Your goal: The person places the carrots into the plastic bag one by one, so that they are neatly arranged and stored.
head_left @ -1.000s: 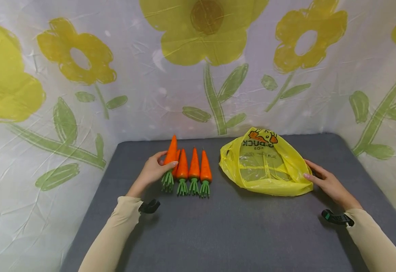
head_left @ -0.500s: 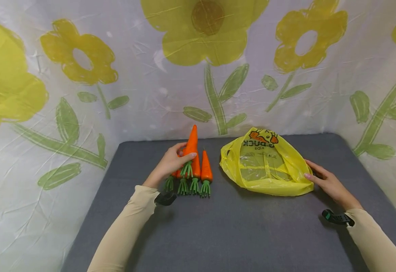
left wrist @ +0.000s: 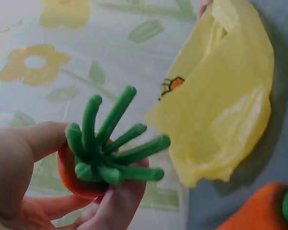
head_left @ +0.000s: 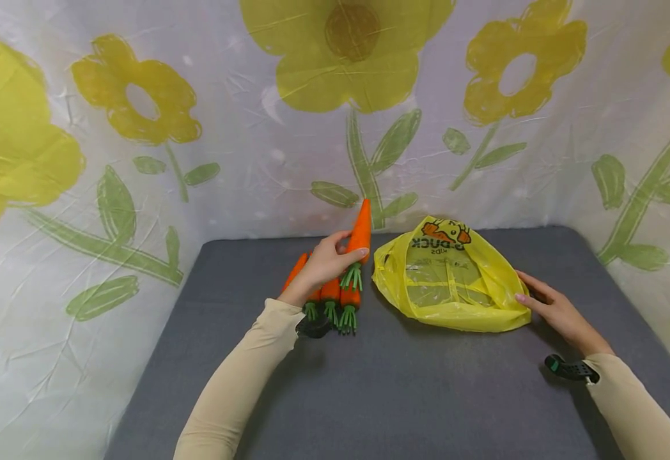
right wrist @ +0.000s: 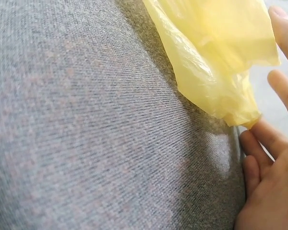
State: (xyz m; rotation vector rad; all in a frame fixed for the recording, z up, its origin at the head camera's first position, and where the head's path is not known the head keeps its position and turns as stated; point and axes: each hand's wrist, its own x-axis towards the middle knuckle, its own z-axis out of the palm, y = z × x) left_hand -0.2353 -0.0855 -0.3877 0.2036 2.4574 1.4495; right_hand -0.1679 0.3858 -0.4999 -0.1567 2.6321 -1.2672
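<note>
The left hand's grip is closed round a carrot, held above the other carrots, just beside the yellow bag. The right hand's spread fingers touch the bag, which, being slack, could collapse and snag the carrot.

A creased white cloth is hanging behind a grey table and running along its left and right sides. A big yellow flower with a brown centre is showing mid-cloth, two smaller yellow flowers are flanking it, and green leaves are accompanying the stems.
</note>
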